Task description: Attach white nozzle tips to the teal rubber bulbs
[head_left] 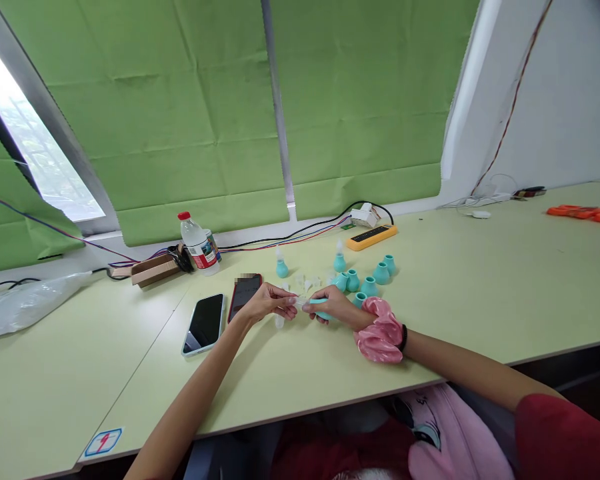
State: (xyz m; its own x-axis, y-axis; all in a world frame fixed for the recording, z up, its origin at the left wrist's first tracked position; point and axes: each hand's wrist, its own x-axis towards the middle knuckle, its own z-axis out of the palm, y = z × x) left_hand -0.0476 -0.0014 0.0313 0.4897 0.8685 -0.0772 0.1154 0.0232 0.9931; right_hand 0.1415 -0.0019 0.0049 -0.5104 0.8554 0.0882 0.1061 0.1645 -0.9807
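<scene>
Turquoise, rubbery-looking squeeze bulb (324, 315), held above the table to the right of a dark-screened phone in a red case (245, 298). My right hand (333, 303) is curled around the bulb; my left hand (269, 303) pinches a small clear plastic piece (300, 302) between thumb and fingers, up against the bulb's end. Whether the two parts are joined, I cannot tell. Beyond the phone and to its right stands a turquoise bulb with a clear nozzle (282, 268). Farther right of the phone is a cluster of open-mouthed turquoise bulbs (381, 273). Just left of the phone lies a black-screened phone in a pale case (205, 325); beyond and left, a clear plastic bottle with a red cap (199, 247).
</scene>
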